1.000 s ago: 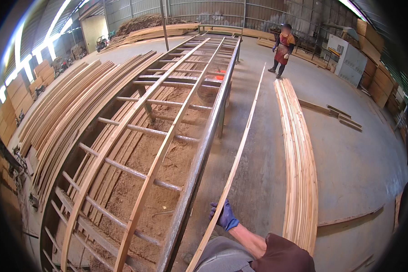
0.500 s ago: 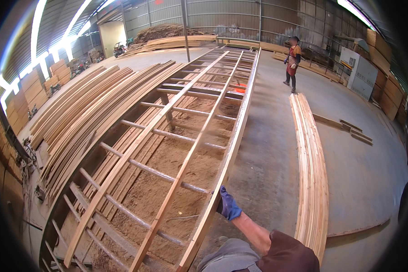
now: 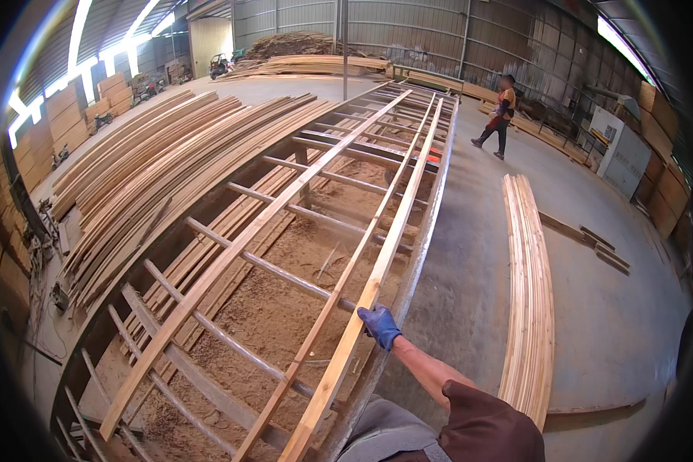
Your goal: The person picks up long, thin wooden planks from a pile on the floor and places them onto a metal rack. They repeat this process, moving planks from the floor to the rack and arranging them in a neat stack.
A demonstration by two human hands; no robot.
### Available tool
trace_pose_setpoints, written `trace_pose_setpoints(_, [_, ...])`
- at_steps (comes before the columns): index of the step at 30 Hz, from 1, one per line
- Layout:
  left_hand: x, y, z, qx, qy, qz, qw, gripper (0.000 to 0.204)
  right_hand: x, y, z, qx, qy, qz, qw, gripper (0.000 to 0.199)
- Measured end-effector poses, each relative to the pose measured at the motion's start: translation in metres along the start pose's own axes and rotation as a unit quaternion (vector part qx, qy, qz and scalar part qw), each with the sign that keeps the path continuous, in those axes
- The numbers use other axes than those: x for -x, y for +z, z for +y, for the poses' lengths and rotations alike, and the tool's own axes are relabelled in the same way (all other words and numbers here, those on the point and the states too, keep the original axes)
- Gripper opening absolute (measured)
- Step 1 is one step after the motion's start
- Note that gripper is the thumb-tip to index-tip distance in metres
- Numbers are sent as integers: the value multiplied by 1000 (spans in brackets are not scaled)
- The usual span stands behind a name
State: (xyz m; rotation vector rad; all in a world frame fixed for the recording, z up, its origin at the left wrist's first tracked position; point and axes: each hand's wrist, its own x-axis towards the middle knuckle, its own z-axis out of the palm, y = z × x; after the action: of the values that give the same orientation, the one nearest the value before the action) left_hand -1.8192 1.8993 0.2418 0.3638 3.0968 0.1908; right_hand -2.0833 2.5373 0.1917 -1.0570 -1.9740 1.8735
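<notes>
A long grey steel rack (image 3: 431,208) of rails and thin crossbars runs from six o'clock up toward twelve, with coarse brown sawdust (image 3: 277,308) heaped on the floor beneath it. At nine to eleven o'clock lie curved banks of pale sawn wooden strips (image 3: 154,169), rough-edged and stacked in layers. At three to four o'clock a narrower pile of light wooden slats (image 3: 527,308) rests on the smooth grey concrete floor (image 3: 616,331). A long pale wooden batten (image 3: 385,262), flat and straight-grained, lies along the rack just inside its right rail. The right hand (image 3: 379,326), in a blue fabric glove, is clenched on that batten's right edge at about six o'clock. The left hand is out of sight. At one o'clock a distant person in orange and dark clothing (image 3: 500,115) walks.
</notes>
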Motion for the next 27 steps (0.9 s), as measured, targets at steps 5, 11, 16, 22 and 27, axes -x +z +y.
trace_pose_setpoints(5, [-52,16,38,34,-43,-14,998,66,-78,-7,9,-11,-63,57,996,35])
trace_pose_setpoints(11, [-89,-3,92,-2,2,-1,1000,78,-132,-23,43,-156,6,2,988,26])
trace_pose_setpoints(16, [-119,-46,117,22,-14,-57,998,67,-110,-32,23,-227,61,-41,971,28])
trace_pose_setpoints(22, [-167,-60,119,11,15,68,998,68,-116,-32,25,-202,69,-70,974,30])
trace_pose_setpoints(27, [-202,-16,79,92,9,65,994,40,-129,-25,3,15,59,-44,997,32])
